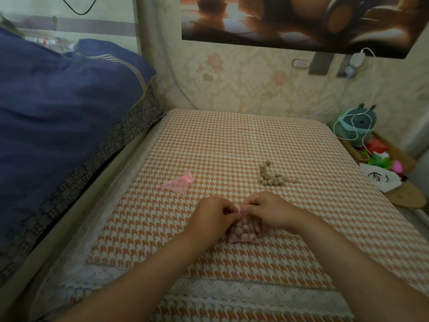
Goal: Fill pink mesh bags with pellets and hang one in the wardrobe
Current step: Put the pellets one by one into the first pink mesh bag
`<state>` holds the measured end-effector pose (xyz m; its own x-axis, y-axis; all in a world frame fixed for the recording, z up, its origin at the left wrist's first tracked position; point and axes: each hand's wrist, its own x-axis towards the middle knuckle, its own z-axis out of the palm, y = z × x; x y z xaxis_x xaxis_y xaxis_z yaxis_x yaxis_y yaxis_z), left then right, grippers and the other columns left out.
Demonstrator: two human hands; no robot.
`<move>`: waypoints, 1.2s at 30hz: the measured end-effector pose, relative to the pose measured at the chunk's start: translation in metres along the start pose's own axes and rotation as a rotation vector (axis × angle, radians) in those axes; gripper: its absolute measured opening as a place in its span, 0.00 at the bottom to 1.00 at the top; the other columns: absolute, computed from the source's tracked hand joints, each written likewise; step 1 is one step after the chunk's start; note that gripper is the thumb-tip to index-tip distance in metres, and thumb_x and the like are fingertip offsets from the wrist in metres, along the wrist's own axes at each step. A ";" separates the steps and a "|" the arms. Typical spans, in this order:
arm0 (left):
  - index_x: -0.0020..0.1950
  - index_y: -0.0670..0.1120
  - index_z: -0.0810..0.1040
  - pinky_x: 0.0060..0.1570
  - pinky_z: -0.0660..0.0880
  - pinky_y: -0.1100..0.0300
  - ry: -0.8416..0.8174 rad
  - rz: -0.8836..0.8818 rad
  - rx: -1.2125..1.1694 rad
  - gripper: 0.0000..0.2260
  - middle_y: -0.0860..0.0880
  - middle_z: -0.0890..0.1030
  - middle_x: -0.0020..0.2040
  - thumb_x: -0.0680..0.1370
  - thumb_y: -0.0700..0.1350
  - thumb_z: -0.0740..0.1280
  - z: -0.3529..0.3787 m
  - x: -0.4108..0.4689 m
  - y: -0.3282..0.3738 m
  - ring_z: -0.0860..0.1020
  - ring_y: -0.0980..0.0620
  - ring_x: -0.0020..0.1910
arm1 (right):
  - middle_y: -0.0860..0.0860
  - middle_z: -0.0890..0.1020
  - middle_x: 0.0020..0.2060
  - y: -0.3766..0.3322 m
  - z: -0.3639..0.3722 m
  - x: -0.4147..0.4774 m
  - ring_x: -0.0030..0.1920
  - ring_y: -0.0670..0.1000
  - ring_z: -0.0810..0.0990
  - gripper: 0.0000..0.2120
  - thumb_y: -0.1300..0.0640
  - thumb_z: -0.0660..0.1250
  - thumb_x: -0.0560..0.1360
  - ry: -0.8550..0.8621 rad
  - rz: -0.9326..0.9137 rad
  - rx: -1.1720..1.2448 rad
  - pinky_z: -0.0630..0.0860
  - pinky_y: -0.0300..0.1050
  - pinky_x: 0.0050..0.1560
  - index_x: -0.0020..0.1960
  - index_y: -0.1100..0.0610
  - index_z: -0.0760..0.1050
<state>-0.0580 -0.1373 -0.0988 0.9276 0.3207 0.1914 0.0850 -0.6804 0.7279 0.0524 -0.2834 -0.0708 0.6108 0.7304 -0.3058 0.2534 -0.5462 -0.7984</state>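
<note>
On a houndstooth mat (232,140), a left hand (213,212) and right hand (267,210) pinch the neck of a full bag (241,238) lying just before the person, fingers curled on its pink ties. Soft, light mesh over round pellets (243,228), it looks apt to sag and spill unless taken at the gathered neck. An empty bag (178,183) lies well apart to the left and a spare pile (272,176) beyond the right hand, neither blocking; a blue quilt (58,101) crowds the left edge, no wardrobe in sight.
</note>
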 end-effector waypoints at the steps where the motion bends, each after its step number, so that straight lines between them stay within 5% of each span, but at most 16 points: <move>1: 0.45 0.50 0.87 0.44 0.78 0.64 -0.005 0.000 0.006 0.05 0.55 0.86 0.40 0.74 0.49 0.74 0.000 0.000 0.000 0.81 0.62 0.39 | 0.55 0.81 0.35 -0.001 0.001 0.000 0.28 0.50 0.79 0.11 0.58 0.63 0.83 -0.009 0.011 0.001 0.82 0.47 0.31 0.48 0.61 0.81; 9: 0.44 0.50 0.83 0.45 0.78 0.56 -0.104 0.103 0.231 0.07 0.54 0.82 0.42 0.77 0.52 0.69 -0.011 0.001 0.008 0.78 0.57 0.41 | 0.63 0.84 0.36 -0.005 -0.007 -0.004 0.33 0.55 0.83 0.12 0.55 0.69 0.79 0.006 0.008 -0.130 0.83 0.50 0.34 0.47 0.64 0.82; 12: 0.42 0.50 0.81 0.42 0.79 0.56 -0.167 0.062 0.227 0.09 0.54 0.82 0.40 0.77 0.54 0.68 -0.013 -0.004 0.010 0.79 0.56 0.39 | 0.57 0.83 0.32 -0.007 -0.009 -0.006 0.29 0.50 0.81 0.10 0.54 0.72 0.77 -0.026 0.001 -0.195 0.81 0.46 0.31 0.44 0.61 0.83; 18: 0.36 0.49 0.82 0.37 0.75 0.66 -0.221 -0.054 0.066 0.11 0.54 0.83 0.37 0.75 0.53 0.71 -0.016 -0.012 0.011 0.79 0.62 0.36 | 0.58 0.86 0.38 -0.010 -0.006 -0.011 0.31 0.49 0.83 0.09 0.53 0.73 0.77 -0.067 -0.029 -0.241 0.83 0.47 0.34 0.44 0.58 0.85; 23: 0.36 0.47 0.85 0.43 0.80 0.60 -0.054 -0.206 -0.117 0.06 0.54 0.86 0.40 0.72 0.46 0.74 -0.010 -0.004 0.015 0.82 0.59 0.40 | 0.50 0.86 0.35 -0.012 -0.004 -0.007 0.35 0.51 0.83 0.08 0.52 0.71 0.77 0.125 -0.151 -0.353 0.83 0.53 0.42 0.40 0.52 0.84; 28: 0.31 0.55 0.82 0.38 0.73 0.72 0.216 -0.111 -0.186 0.11 0.61 0.81 0.36 0.73 0.47 0.74 -0.009 0.014 0.023 0.79 0.66 0.38 | 0.45 0.85 0.38 -0.009 -0.001 0.003 0.41 0.42 0.82 0.07 0.49 0.72 0.77 0.459 -0.274 -0.229 0.80 0.46 0.46 0.40 0.49 0.82; 32: 0.33 0.49 0.84 0.42 0.74 0.64 0.209 -0.020 -0.171 0.08 0.58 0.81 0.34 0.73 0.41 0.74 0.000 0.011 0.014 0.79 0.61 0.40 | 0.46 0.86 0.47 0.002 0.005 0.006 0.49 0.42 0.83 0.06 0.56 0.73 0.76 0.419 -0.282 -0.183 0.81 0.49 0.54 0.40 0.52 0.83; 36: 0.34 0.51 0.82 0.38 0.72 0.72 0.170 -0.050 -0.169 0.08 0.58 0.81 0.35 0.74 0.44 0.74 0.002 0.010 0.006 0.79 0.63 0.39 | 0.44 0.83 0.40 0.003 0.000 0.007 0.43 0.40 0.81 0.05 0.54 0.72 0.76 0.424 -0.239 -0.222 0.78 0.42 0.46 0.42 0.51 0.83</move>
<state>-0.0475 -0.1396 -0.0942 0.8481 0.4672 0.2499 0.0543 -0.5458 0.8361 0.0572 -0.2796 -0.0755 0.7547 0.6401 0.1440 0.5469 -0.4925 -0.6770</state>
